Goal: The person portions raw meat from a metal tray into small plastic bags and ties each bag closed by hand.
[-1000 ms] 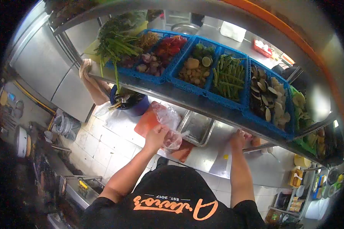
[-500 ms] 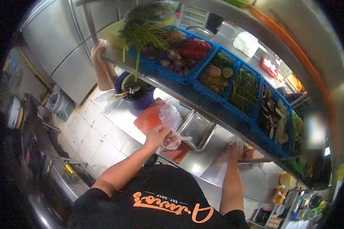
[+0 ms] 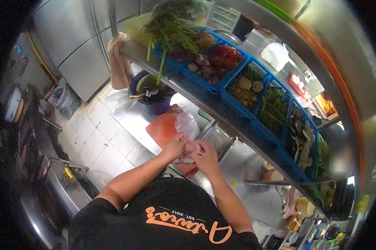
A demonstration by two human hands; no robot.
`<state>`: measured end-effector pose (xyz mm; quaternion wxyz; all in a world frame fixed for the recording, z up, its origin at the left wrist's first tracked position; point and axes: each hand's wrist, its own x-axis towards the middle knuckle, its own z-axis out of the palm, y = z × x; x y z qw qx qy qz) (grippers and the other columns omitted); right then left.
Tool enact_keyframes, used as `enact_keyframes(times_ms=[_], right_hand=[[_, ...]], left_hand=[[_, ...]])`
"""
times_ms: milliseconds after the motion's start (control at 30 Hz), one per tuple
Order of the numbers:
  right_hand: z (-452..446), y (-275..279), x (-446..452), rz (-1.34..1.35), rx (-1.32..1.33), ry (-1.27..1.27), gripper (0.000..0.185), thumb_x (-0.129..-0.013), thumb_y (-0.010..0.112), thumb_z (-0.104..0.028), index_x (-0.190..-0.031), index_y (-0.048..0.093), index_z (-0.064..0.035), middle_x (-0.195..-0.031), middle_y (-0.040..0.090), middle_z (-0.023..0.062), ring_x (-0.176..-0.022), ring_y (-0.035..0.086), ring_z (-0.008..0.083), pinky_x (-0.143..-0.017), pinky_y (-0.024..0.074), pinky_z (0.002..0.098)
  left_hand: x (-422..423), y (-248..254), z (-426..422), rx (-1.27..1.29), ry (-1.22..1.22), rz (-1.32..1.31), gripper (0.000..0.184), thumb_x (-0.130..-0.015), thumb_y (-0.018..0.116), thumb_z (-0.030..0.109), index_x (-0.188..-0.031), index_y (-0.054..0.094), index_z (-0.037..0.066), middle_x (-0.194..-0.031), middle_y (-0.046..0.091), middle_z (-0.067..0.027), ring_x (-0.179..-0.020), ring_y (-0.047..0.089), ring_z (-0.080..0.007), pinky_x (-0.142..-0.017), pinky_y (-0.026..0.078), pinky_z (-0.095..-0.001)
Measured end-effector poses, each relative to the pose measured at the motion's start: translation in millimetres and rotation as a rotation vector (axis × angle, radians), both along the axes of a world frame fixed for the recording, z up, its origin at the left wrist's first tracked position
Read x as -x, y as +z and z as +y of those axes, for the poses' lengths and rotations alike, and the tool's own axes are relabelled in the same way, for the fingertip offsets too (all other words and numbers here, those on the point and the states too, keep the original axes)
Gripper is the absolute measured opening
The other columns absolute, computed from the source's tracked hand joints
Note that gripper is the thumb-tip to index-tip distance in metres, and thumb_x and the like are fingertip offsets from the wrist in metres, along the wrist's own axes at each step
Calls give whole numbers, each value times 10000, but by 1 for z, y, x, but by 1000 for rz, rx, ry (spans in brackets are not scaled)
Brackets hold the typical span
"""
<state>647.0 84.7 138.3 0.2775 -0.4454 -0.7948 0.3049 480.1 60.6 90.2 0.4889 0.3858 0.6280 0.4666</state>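
My left hand (image 3: pixel 175 148) and my right hand (image 3: pixel 206 158) meet over the steel table, fingers closed on a clear plastic bag (image 3: pixel 191 146) with pinkish contents that I cannot identify. Under and behind the hands lies a red cutting board (image 3: pixel 160 127). More crumpled clear plastic (image 3: pixel 187 123) rests on the board's far right part. Just beyond my right hand is a metal tray (image 3: pixel 218 137), partly hidden by the shelf edge.
A steel shelf (image 3: pixel 192 93) crosses above the table, bearing blue baskets (image 3: pixel 223 98) of vegetables and leafy greens (image 3: pixel 175 35). A dark blue bucket (image 3: pixel 155 107) with utensils stands at the table's far left. Behind the shelf's right end, a person (image 3: pixel 341 154) is partly visible.
My right hand has moved left from the table's right side to the plastic bag beside my left hand. The clear plastic it was over at the right is no longer seen there.
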Motion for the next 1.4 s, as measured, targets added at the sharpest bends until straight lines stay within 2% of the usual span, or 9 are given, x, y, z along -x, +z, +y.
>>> enact_keyframes(times_ms=[100, 300, 400, 533, 633, 833, 1133, 1233, 1400], right_hand=[[-5, -4, 25, -142, -106, 99, 331, -780, 634, -105, -1106, 629, -51, -1042, 626, 163, -954, 628, 334, -838, 516, 423], [-11, 11, 49, -499, -249, 189, 216, -824, 588, -117, -1007, 606, -4, -1019, 627, 169, -925, 639, 351, -773, 540, 451], [0, -7, 57, -585, -260, 211, 203, -842, 574, -137, -983, 596, 6, -994, 633, 177, -874, 654, 350, -760, 551, 447], [16, -7, 62, -683, -272, 308, 226, -850, 584, -151, -1006, 577, 12, -933, 647, 189, -853, 665, 373, -767, 549, 462], [13, 35, 49, -598, 13, 396, 491, -839, 626, -191, -1251, 512, 51, -1213, 586, 233, -1003, 636, 411, -834, 521, 483], [-16, 10, 30, -738, -301, 507, 867, -823, 716, -351, -1492, 292, 3, -1555, 248, 258, -1402, 333, 423, -1036, 394, 585], [-9, 2, 41, -679, -173, 423, 484, -878, 541, -194, -1312, 518, 20, -1405, 442, 216, -1302, 440, 374, -943, 419, 639], [4, -2, 47, -864, -65, 464, 587, -831, 693, -316, -1327, 541, -41, -1454, 442, 170, -1349, 428, 329, -977, 442, 568], [11, -5, 35, -485, -315, 479, 298, -843, 627, -226, -1102, 654, -82, -1322, 563, 122, -1210, 543, 306, -944, 462, 483]], left_hand=[[8, 13, 3, 9, 65, -200, 180, -948, 567, 201, -974, 636, 38, -791, 637, -63, -710, 624, -134, -608, 500, -286], [19, 3, 9, -106, 71, 351, 241, -890, 589, 247, -942, 651, 20, -876, 684, -192, -804, 674, -327, -727, 504, -420], [21, -28, 16, -325, 139, 531, 245, -894, 609, 258, -937, 674, 26, -804, 692, -133, -621, 658, -222, -548, 510, -373], [28, -13, 21, -181, 84, 400, 254, -882, 596, 253, -961, 663, 22, -871, 682, -200, -804, 675, -342, -723, 507, -421], [34, 18, 21, -46, 70, 293, 246, -887, 597, 239, -968, 660, 15, -862, 686, -188, -793, 678, -320, -722, 509, -409], [30, 11, 17, -51, 90, 245, 230, -870, 605, 212, -946, 655, 0, -864, 685, -191, -791, 675, -315, -722, 513, -404], [20, -13, 22, -133, -4, 426, 245, -885, 635, 245, -943, 683, 12, -861, 709, -152, -811, 695, -249, -733, 527, -363], [18, -14, 24, -125, -9, 448, 244, -889, 638, 249, -927, 682, 11, -855, 708, -142, -796, 691, -239, -719, 525, -361], [39, 2, 31, -106, 50, 323, 203, -874, 626, 215, -914, 652, 18, -827, 686, -158, -777, 678, -274, -705, 509, -379]])
